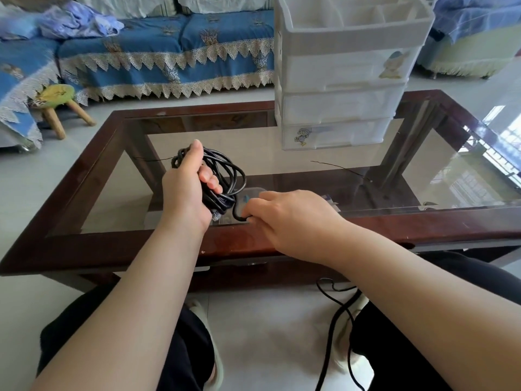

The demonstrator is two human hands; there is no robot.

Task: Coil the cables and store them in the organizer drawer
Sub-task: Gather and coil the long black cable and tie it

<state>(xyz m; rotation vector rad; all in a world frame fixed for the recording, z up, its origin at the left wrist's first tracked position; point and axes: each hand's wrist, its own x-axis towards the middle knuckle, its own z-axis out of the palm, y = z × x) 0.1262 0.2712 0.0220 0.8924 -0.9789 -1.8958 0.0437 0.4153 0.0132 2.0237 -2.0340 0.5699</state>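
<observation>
- Coil of black cable [222,176] sits bunched in the left hand [189,190], fingers curled round the loops above the glass-topped coffee table [282,241]; the loops look uneven, so a loosened grip would likely let them spring apart.
- The right hand [293,221], at 3 o'clock of the coil, pinches the cable's free run [238,213] just above the table's near rail; pulling hard here could drag loops out of the left hand.
- Another black cable [335,328] trails on the floor at 6 o'clock between the person's knees and could snag on a foot or the table frame.
- The white drawer organizer [338,105] stands at 1 o'clock on the far rail, all drawers appearing closed; one must be pulled out before the coil goes in.
- Open glass lies at 12 and 2 o'clock of the hands, giving room to wind.
</observation>
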